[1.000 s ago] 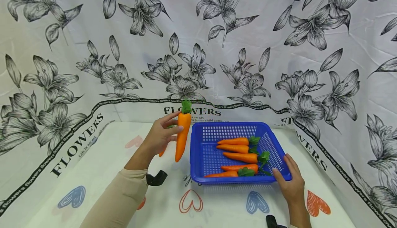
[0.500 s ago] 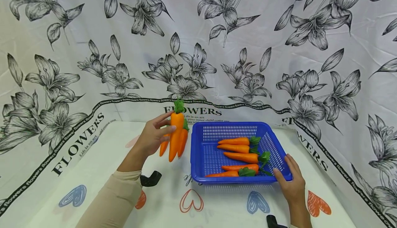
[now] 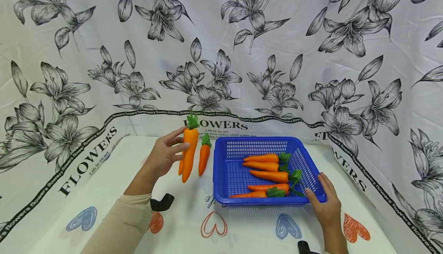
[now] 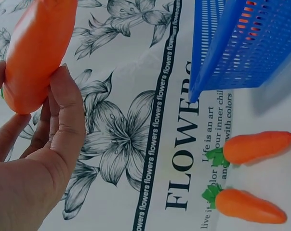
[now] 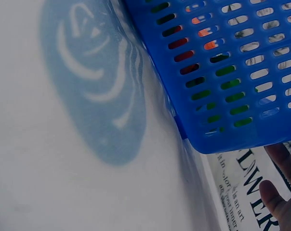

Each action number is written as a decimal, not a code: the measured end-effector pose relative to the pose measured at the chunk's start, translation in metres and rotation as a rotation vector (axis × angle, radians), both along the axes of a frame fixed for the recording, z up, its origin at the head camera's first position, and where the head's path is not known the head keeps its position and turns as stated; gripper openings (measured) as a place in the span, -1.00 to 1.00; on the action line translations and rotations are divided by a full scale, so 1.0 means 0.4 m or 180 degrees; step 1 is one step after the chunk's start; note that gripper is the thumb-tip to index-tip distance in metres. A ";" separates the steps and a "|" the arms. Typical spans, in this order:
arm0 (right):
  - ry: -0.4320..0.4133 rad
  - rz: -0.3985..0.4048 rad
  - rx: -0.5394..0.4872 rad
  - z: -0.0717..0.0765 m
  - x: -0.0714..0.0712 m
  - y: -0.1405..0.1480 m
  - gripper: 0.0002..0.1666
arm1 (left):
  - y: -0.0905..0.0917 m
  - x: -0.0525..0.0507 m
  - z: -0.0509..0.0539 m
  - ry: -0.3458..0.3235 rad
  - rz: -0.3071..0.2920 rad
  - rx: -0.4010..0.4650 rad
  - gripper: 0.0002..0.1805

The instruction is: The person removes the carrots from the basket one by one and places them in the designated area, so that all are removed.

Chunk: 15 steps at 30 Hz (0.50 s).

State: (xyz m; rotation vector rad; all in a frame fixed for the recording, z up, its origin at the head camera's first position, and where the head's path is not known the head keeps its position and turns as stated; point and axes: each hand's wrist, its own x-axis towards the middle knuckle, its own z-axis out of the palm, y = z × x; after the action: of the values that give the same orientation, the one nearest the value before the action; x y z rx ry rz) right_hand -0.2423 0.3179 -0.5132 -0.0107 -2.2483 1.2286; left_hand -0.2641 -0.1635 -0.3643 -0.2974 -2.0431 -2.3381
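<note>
Head view: a white tabletop [image 3: 249, 234] printed with hearts bears a blue basket [image 3: 219, 169], right of centre. The right hand [image 3: 327, 206], fingers fairly straight, touches the basket's near right corner. Left of the basket, the left hand [image 3: 166, 153] pinches an orange carrot [image 3: 188, 161], leaves upward. Five carrots [image 3: 268, 176] lie inside the basket; two loose carrots [image 3: 204, 160] lie outside, one partly hidden.

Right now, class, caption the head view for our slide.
Left hand holds one carrot; right hand at blue basket with five carrots.
</note>
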 end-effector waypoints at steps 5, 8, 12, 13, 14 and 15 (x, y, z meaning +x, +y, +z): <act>-0.0037 -0.0018 0.0018 -0.002 0.002 0.001 -0.27 | -0.018 0.006 0.001 -0.0068 0.0065 0.0105 -0.25; 0.0006 -0.0006 0.0012 -0.001 0.001 0.002 -0.27 | -0.030 0.004 0.001 -0.0085 0.0095 0.0148 -0.24; 0.0016 -0.0004 -0.0003 -0.003 -0.001 0.003 -0.27 | -0.055 -0.003 -0.004 -0.0115 0.0164 0.0133 -0.23; 0.0014 -0.0002 -0.0010 -0.004 -0.002 0.003 -0.27 | -0.061 -0.005 -0.006 -0.0119 0.0193 0.0124 -0.24; 0.0005 -0.0004 -0.0010 -0.004 -0.002 0.003 -0.27 | -0.068 -0.008 -0.009 -0.0130 0.0226 0.0119 -0.25; 0.0000 -0.0006 -0.0011 -0.005 -0.002 0.003 -0.27 | -0.075 -0.010 -0.012 -0.0141 0.0255 0.0126 -0.26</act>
State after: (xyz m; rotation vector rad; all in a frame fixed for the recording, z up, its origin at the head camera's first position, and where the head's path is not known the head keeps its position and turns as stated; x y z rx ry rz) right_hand -0.2430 0.3190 -0.5154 -0.0142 -2.2457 1.2315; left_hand -0.2679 -0.1934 -0.3690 -0.1609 -1.9855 -2.3550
